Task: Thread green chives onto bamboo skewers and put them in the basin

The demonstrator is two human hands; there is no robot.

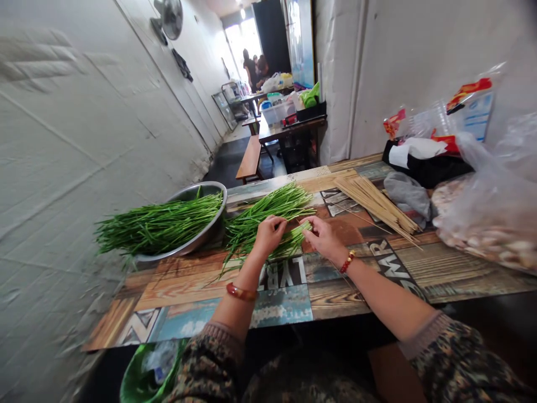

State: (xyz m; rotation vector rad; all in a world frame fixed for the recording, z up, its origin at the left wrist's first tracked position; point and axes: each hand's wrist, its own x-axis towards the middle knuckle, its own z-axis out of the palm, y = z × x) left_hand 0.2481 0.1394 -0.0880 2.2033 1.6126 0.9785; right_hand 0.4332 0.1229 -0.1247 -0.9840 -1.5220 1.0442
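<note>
Grasping green stalks (294, 240) — right fingers (316, 226); left fingers (277, 223), hold unclear — with bare tabletop (279, 307) toward its near edge (285, 322).

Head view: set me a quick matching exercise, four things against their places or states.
1. metal bowl
2. thin tan sticks
3. green bag
4. fan

A. high on the left wall
B. to the right of the right hand
C. holding long green stalks
D. below the near edge of the table

Pairs: 1-C, 2-B, 3-D, 4-A
</note>
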